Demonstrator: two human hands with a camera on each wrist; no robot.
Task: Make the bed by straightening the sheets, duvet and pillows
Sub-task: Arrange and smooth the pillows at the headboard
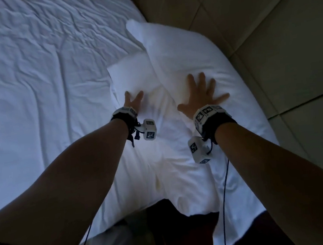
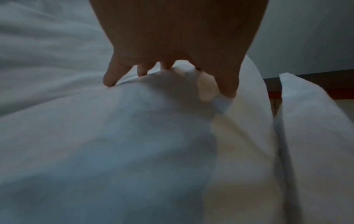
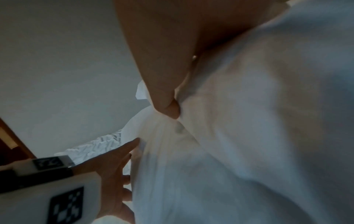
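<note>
Lengthwise toward the headboard [image 1: 265,23]: white pillow [image 1: 188,143] under both flat hands.

We see two white pillows at the bed's corner: the upper pillow [image 1: 182,61] lies plump and tilted, overlapping the lower pillow [image 1: 130,74], whose corner pokes out to the left. Beyond them the white sheet [image 1: 33,65] lies spread flat across the mattress, heavily creased.
</note>
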